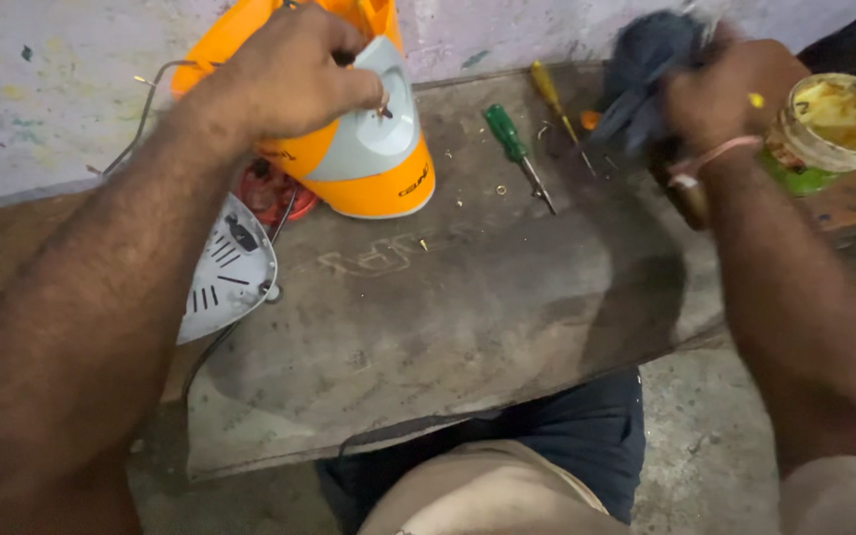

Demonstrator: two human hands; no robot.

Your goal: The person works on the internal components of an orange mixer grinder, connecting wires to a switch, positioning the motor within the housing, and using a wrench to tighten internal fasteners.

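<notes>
My left hand [289, 69] grips the top of an orange and grey clothes iron body [374, 149], which stands on end at the back left of a worn metal sheet [448, 317]. The iron's pale soleplate [225, 272] lies detached just left of the sheet. Wires [151, 99] trail behind it. My right hand [720, 94] is raised at the back right, closed on a blurred dark tool or brush [646, 69]. What exactly it is cannot be made out.
A green-handled screwdriver [517, 154] and a yellow-handled one [557, 99] lie at the back of the sheet, with small screws [500, 188] scattered near them. An open round tub of yellowish paste [839, 124] sits at the right. A painted wall [52, 89] rises behind.
</notes>
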